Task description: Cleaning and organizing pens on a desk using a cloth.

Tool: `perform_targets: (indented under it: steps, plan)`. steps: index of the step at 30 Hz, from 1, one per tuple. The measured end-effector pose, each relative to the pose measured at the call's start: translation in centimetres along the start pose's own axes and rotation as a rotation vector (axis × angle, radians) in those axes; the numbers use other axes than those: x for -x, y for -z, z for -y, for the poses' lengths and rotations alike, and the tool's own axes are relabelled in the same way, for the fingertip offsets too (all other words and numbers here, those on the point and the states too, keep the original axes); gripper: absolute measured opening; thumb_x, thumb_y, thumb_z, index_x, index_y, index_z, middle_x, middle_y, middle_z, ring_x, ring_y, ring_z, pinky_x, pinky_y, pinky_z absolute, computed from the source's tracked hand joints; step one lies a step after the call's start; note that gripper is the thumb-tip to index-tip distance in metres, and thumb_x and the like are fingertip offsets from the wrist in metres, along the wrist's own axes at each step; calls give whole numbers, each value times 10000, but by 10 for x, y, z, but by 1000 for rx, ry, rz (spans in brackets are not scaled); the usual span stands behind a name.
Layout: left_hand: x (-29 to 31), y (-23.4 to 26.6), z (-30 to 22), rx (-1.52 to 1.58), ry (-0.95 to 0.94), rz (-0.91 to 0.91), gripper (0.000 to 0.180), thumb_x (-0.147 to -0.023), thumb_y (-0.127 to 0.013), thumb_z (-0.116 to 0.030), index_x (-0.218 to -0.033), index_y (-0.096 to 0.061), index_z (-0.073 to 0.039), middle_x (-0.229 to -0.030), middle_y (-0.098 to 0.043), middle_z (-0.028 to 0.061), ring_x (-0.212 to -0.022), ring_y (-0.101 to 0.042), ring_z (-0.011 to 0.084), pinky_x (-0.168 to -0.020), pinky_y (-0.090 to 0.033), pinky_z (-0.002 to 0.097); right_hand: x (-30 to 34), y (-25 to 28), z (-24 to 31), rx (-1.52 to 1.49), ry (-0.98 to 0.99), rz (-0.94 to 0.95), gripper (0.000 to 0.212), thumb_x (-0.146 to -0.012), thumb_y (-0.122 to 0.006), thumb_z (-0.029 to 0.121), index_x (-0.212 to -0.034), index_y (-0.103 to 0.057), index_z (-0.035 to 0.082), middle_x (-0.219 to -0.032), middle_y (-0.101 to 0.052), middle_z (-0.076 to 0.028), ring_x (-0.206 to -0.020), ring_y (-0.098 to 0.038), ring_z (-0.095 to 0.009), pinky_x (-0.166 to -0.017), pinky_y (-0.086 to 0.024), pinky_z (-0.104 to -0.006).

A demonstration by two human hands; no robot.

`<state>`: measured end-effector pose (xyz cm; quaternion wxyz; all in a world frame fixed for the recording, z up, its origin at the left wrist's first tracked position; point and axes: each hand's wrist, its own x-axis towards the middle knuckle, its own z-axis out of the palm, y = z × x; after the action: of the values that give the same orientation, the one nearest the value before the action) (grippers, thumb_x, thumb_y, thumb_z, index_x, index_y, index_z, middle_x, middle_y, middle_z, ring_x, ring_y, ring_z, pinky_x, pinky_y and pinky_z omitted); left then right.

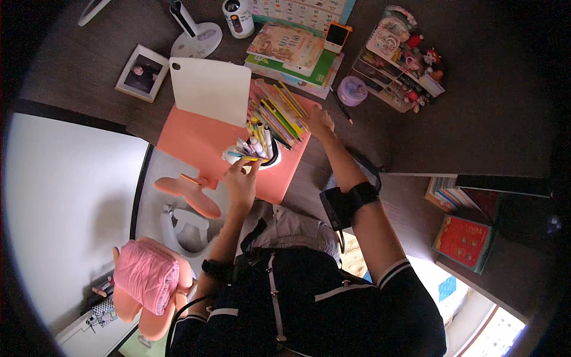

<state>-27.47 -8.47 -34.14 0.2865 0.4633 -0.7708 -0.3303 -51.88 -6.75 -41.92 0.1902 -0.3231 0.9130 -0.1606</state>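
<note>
A pen cup (274, 161), white with a dark rim, stands on the pink desk mat and is crammed with markers and pens (259, 140). My left hand (240, 181) is at its near side, thumb and fingers pinched at a yellow pencil (254, 159) that lies across the cup's front. Beyond the cup, many coloured pencils (279, 113) are spread side by side on the mat. At their right ends is my right hand (321, 124), its fingers curled closed against the pencil ends; what lies inside them is hidden.
A white tablet-like panel (211, 89) leans over the pink mat (184, 134). Behind are books (288, 47), a framed photo (143, 72) and a lamp base (199, 40). To the right sit a round purple tin (352, 91), a dark pencil (342, 107) and a trinket organiser (386, 71).
</note>
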Motion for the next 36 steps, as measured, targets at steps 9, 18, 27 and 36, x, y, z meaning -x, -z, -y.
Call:
perform_targets:
  steps: [9, 18, 27, 36]
  plan:
    - [-3, 3, 3, 69, 30, 21, 222, -643, -682, -174, -694, -558, 3, -547, -530, 75, -416, -455, 135, -400, -335, 257, -2, 15, -6, -108, 150, 154, 448, -685, -600, 372, -914, -508, -1, -854, -567, -205, -790, -569, -314, -647, -460, -403]
    - [3, 12, -8, 226, -34, -161, 153, -771, -514, -121, -813, -406, -21, -602, -406, 37, -518, -374, 83, -450, -314, 232, 1, 13, -13, 42, 94, 29, 373, -766, -463, 279, -1029, -430, 16, -976, -525, -202, -904, -528, -332, -721, -447, -434]
    - [5, 25, -38, 546, -105, -162, 187, -766, -498, -54, -892, -362, -26, -629, -394, 3, -548, -374, 54, -463, -304, 192, -2, 14, -11, 237, 111, 74, 305, -714, -545, 262, -905, -518, 26, -930, -549, -194, -869, -548, -315, -701, -458, -416]
    - [9, 18, -64, 485, -137, 166, 142, -758, -529, -47, -895, -494, -42, -591, -493, -8, -464, -402, 27, -408, -292, 169, 80, 43, -49, -528, 78, 187, 162, -703, -587, 154, -743, -576, -2, -663, -565, -57, -601, -518, -94, -513, -398, -234]
